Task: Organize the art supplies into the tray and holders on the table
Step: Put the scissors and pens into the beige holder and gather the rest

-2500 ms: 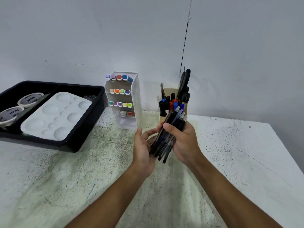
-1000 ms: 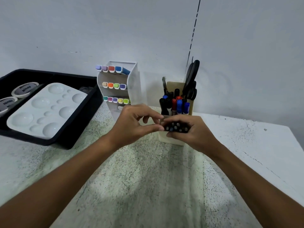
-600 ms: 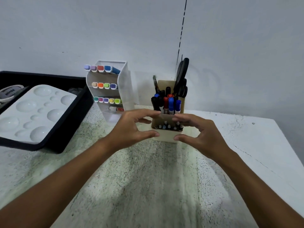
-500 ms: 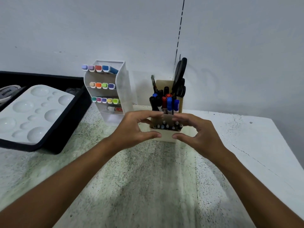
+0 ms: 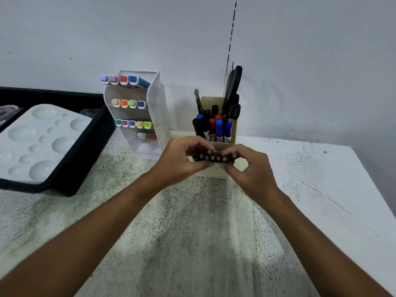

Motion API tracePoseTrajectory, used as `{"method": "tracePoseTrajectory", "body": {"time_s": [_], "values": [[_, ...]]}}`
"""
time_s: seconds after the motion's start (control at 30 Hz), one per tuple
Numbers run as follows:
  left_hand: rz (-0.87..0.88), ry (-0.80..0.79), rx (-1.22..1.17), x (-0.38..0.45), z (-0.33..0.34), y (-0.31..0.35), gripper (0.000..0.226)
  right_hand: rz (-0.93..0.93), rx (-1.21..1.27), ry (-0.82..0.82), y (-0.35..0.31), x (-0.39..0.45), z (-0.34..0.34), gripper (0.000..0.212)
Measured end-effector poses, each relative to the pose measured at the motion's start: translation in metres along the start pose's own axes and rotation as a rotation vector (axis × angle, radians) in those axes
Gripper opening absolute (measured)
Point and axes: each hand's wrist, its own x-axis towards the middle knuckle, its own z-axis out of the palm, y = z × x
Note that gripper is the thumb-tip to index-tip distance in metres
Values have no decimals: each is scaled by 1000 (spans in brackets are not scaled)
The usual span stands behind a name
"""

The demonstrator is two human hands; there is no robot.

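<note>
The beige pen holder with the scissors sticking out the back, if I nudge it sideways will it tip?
Possibly: the pen holder looks tall and narrow, and the scissors stand high at the back. The pens in front probably weigh it down.

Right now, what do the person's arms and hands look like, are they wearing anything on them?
Both forearms are bare as far as the picture shows: no sleeves in view. The left hand and right hand wear no gloves, and no watch, bracelet or ring shows. No markings are visible on them.
</note>
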Motion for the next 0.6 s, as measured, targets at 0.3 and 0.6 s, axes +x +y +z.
{"method": "tracePoseTrajectory", "body": {"time_s": [0.3, 0.6], "values": [[47, 45, 22, -7, -1, -4, 29, 40, 55, 13, -1, -1, 6, 22], [89, 29, 56, -8, -1, -1, 38, 50, 63, -34, -4, 2, -3, 31]]}}
